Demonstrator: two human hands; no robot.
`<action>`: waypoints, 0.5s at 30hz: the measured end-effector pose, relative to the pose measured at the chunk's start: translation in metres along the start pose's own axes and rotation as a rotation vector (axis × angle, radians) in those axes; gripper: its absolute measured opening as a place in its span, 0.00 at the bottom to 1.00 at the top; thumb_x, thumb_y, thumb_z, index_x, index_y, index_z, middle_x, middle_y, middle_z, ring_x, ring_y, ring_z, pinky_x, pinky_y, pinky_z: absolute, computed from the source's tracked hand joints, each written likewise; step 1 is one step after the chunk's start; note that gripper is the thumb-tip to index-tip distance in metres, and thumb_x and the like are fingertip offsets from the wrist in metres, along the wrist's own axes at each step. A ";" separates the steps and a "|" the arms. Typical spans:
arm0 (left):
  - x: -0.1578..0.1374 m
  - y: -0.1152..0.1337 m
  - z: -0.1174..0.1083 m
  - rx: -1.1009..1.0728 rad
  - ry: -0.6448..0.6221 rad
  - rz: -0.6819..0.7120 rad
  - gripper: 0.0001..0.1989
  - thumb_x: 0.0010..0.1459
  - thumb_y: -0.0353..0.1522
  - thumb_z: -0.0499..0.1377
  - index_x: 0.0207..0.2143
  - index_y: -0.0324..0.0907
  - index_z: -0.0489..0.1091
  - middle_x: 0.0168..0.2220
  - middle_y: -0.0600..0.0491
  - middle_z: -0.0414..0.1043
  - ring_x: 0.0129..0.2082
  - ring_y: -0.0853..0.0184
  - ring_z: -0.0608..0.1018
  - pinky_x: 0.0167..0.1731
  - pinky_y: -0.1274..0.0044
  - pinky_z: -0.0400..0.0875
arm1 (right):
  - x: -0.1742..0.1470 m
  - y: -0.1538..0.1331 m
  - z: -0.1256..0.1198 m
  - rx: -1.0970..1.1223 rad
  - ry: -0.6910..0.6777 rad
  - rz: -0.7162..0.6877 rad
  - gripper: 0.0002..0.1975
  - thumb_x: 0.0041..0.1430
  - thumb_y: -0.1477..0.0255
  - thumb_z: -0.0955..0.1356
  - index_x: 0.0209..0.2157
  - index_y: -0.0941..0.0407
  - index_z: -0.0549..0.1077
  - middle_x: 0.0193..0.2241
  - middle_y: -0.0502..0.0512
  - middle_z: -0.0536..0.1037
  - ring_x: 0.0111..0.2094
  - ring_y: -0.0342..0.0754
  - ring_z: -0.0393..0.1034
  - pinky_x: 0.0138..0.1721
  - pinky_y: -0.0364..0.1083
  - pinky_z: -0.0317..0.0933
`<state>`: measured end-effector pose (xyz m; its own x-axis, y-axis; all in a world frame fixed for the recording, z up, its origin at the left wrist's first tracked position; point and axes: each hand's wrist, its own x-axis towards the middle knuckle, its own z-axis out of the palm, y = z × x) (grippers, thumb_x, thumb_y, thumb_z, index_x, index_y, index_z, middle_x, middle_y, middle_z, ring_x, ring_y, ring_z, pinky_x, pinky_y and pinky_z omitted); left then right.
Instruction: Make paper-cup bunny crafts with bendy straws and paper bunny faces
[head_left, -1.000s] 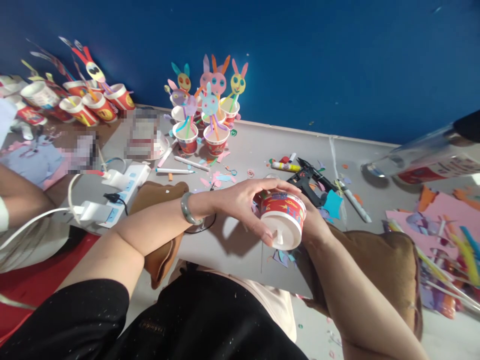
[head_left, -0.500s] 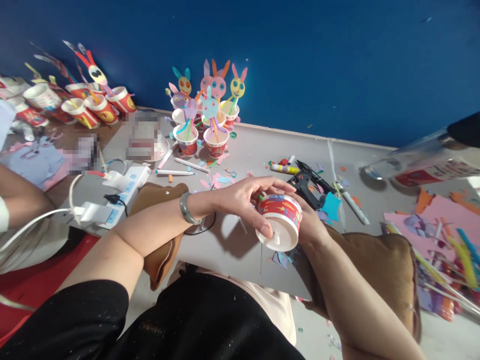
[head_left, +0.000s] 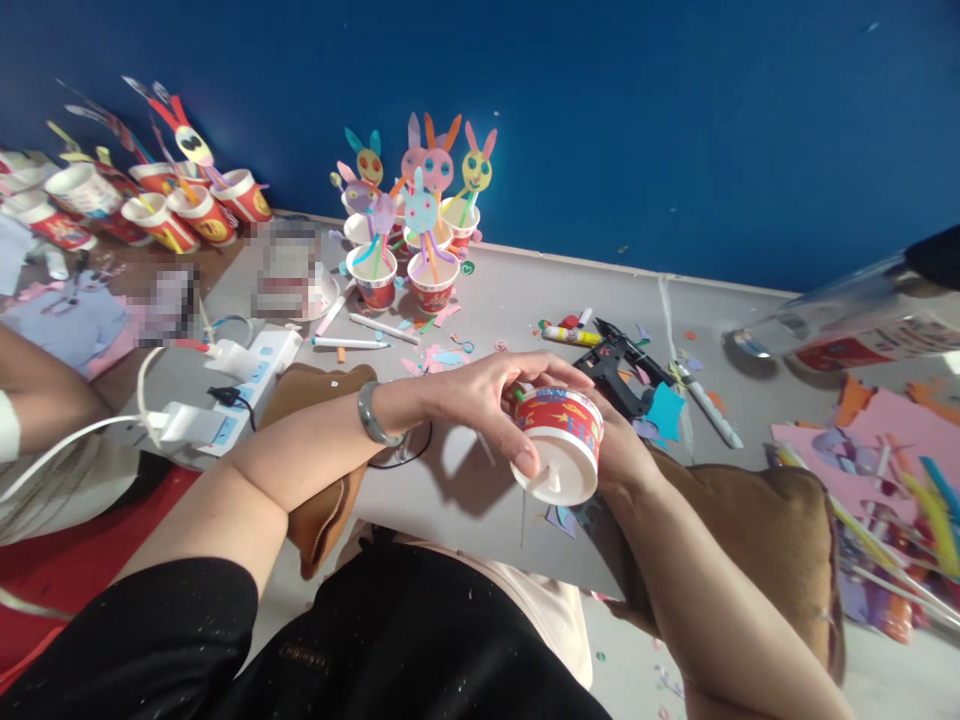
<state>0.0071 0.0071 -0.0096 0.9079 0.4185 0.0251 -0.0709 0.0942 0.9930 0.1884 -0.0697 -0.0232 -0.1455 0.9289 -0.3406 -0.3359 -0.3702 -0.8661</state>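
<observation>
A red and white paper cup (head_left: 560, 420) is tilted above the table, its white base towards me. My left hand (head_left: 495, 400) grips it from the left, thumb near the base and fingers stretched over the far side. A small white lump sits on the base near the thumb. My right hand (head_left: 626, 455) is wrapped against the cup's right side, most of its fingers hidden behind it. A bit of green shows beside the cup's upper left edge. Just beyond lies a black glue gun (head_left: 622, 365).
Paper cups with rabbit faces (head_left: 431, 285) stand by the blue wall. Markers (head_left: 384, 328) and paper scraps lie around. A power strip (head_left: 255, 385) is left, beside another person's arm (head_left: 49, 375). A clear bottle (head_left: 847, 310) and brown cushion (head_left: 750, 540) are right.
The cup and both hands stay almost in place. My left thumb has shifted slightly on the cup's base, a little away from the white lump.
</observation>
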 end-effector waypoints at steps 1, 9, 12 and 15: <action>0.000 0.000 0.001 -0.015 0.000 0.001 0.49 0.27 0.40 0.78 0.57 0.47 0.72 0.55 0.45 0.75 0.54 0.51 0.78 0.53 0.62 0.73 | 0.000 0.000 0.001 0.000 0.006 -0.013 0.19 0.38 0.63 0.82 0.36 0.52 0.83 0.33 0.53 0.85 0.31 0.49 0.79 0.35 0.47 0.74; -0.001 0.004 0.004 -0.074 0.018 -0.053 0.48 0.30 0.38 0.78 0.58 0.46 0.71 0.49 0.45 0.78 0.49 0.54 0.80 0.48 0.64 0.75 | 0.000 -0.003 0.005 -0.039 0.035 -0.031 0.17 0.37 0.64 0.81 0.32 0.51 0.82 0.26 0.50 0.83 0.28 0.50 0.78 0.31 0.46 0.73; -0.001 0.004 0.004 -0.093 0.022 -0.043 0.45 0.29 0.39 0.79 0.55 0.45 0.73 0.50 0.45 0.77 0.50 0.54 0.80 0.48 0.64 0.75 | 0.000 -0.002 0.005 -0.055 0.020 -0.049 0.14 0.39 0.66 0.80 0.31 0.52 0.82 0.25 0.50 0.82 0.27 0.49 0.77 0.29 0.45 0.72; 0.000 0.002 0.004 -0.114 0.020 -0.016 0.42 0.30 0.39 0.79 0.52 0.44 0.75 0.51 0.45 0.77 0.51 0.54 0.79 0.49 0.65 0.75 | 0.001 -0.002 0.005 -0.067 0.028 -0.066 0.12 0.39 0.68 0.79 0.30 0.52 0.82 0.24 0.49 0.81 0.24 0.47 0.75 0.26 0.44 0.69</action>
<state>0.0085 0.0032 -0.0068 0.9009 0.4339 0.0060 -0.1039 0.2023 0.9738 0.1846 -0.0682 -0.0199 -0.0983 0.9514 -0.2917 -0.2808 -0.3077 -0.9091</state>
